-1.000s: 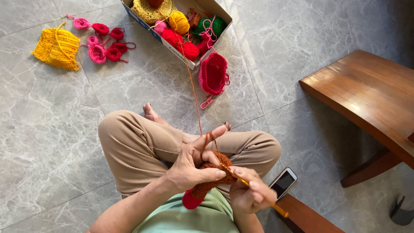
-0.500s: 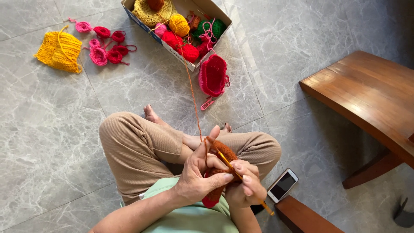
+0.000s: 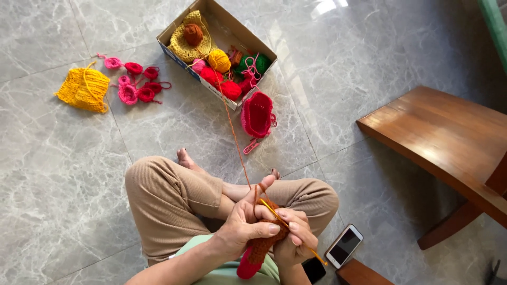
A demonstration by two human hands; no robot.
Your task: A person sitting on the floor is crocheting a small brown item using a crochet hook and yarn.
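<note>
I sit cross-legged on a grey marble floor. My left hand (image 3: 244,221) pinches a brown and red crochet piece (image 3: 259,249) held over my lap, with the index finger raised and brown yarn (image 3: 235,137) looped over it. My right hand (image 3: 293,237) holds a yellow crochet hook (image 3: 274,215) whose tip is pushed into the piece. The yarn runs up across the floor to a cardboard box (image 3: 174,31) of coloured yarn balls.
A red crocheted pouch (image 3: 257,113) lies in front of the box. A yellow knitted piece (image 3: 84,89) and several pink and red crochet bits (image 3: 134,84) lie at the left. A phone (image 3: 344,245) lies by my right knee. A wooden bench (image 3: 438,142) stands at the right.
My hands stay together on the crochet piece; the hook has shifted from pointing toward my raised finger to lying across the piece. The view has tilted slightly.
</note>
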